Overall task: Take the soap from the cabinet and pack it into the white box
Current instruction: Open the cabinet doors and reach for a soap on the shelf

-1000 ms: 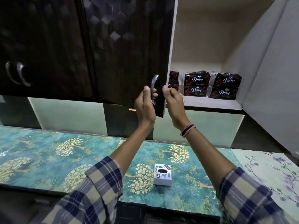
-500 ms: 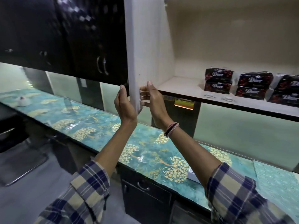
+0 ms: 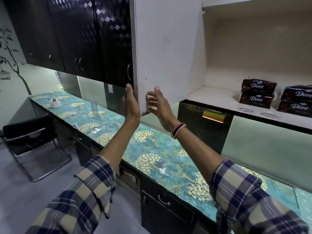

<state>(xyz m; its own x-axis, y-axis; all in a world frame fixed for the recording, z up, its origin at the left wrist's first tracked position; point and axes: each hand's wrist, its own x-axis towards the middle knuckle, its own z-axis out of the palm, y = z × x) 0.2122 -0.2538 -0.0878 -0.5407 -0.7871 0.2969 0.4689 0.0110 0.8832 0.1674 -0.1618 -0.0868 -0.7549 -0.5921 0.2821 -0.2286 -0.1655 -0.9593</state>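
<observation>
At the cabinet door (image 3: 165,53), both hands (image 3: 132,102) (image 3: 158,105) were spread; next, reach the soap (image 3: 258,92).

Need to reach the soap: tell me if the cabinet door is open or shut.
Open. The door is swung wide, its pale inner face showing, and the shelf with soap packs is exposed.
</observation>
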